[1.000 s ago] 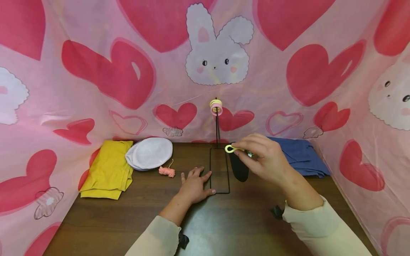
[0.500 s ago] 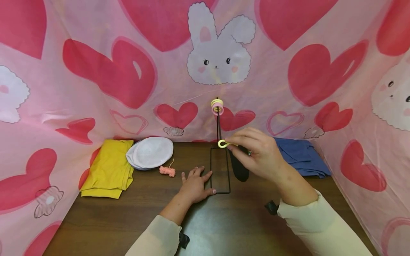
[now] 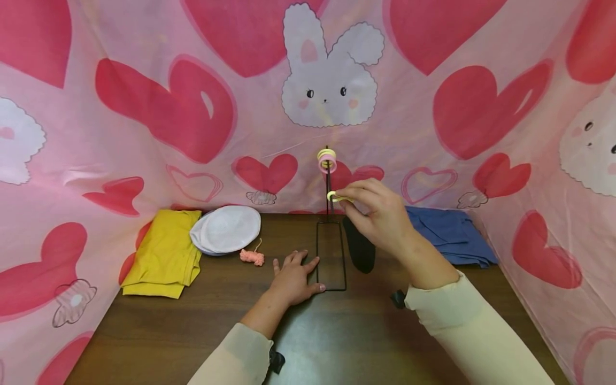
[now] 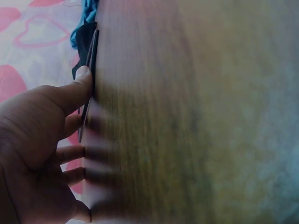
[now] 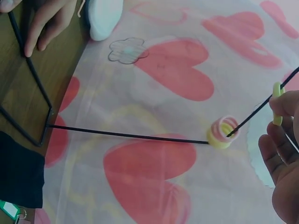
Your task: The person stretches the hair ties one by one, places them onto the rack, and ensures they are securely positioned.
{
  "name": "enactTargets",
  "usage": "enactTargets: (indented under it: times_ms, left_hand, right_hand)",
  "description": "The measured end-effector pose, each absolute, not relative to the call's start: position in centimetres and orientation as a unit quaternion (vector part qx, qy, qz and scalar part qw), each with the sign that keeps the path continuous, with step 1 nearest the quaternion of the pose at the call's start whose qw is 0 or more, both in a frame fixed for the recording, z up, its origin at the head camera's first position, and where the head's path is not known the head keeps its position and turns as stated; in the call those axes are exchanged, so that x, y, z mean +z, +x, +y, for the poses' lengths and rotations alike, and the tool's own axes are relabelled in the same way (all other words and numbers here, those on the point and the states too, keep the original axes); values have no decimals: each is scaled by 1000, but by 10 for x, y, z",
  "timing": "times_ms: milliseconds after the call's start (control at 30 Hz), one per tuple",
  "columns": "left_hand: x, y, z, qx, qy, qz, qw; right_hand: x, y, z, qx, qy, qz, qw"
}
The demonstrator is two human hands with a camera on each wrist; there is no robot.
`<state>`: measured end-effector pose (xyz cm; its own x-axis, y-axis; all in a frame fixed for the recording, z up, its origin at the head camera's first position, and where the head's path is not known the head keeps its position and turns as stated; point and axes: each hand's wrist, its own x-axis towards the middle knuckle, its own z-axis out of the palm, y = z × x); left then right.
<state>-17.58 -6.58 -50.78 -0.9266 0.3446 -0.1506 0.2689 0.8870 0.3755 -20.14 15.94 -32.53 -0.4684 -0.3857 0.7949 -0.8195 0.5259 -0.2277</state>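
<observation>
My head camera looks forward and down over the brown wooden table [image 3: 192, 321]. My left wrist camera skims that tabletop closely. My right wrist camera faces the thin black wire stand [image 5: 126, 135], shared with the head view.

Wooden table [image 3: 192, 321] with cloths, cap, stand

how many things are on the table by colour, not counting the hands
yellow: 2, the folded yellow cloth and the yellow ring pinched in the right hand
white: 1, the white cap
pink: 1, the small pink yarn piece
blue: 1, the folded blue cloth
black: 2, the black wire stand under the left hand and the black cloth
mixed yellow and pink: 1, the stack of rings on the stand
total: 8
</observation>
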Motion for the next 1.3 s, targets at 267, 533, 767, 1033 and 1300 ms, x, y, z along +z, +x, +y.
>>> enactTargets:
  times_ms: [267, 533, 767, 1033, 1300]
  left_hand:
    - [-505, -176, -65, 180, 157, 965, 113]
    - [-506, -176, -66, 179, 160, 965, 109]
    - [-507, -176, -66, 180, 160, 964, 112]
    - [-506, -176, -65, 179, 159, 965, 109]
    - [-507, -176, -65, 176, 157, 965, 112]
  right_hand:
    - [-328, -230, 152, 314, 345, -802, 372]
    - [-332, -258, 143, 339, 305, -807, 376]
    - [-335, -269, 135, 359, 282, -808, 373]
    - [-345, -255, 147, 361, 284, -808, 370]
    - [-363, -230, 163, 358, 295, -814, 350]
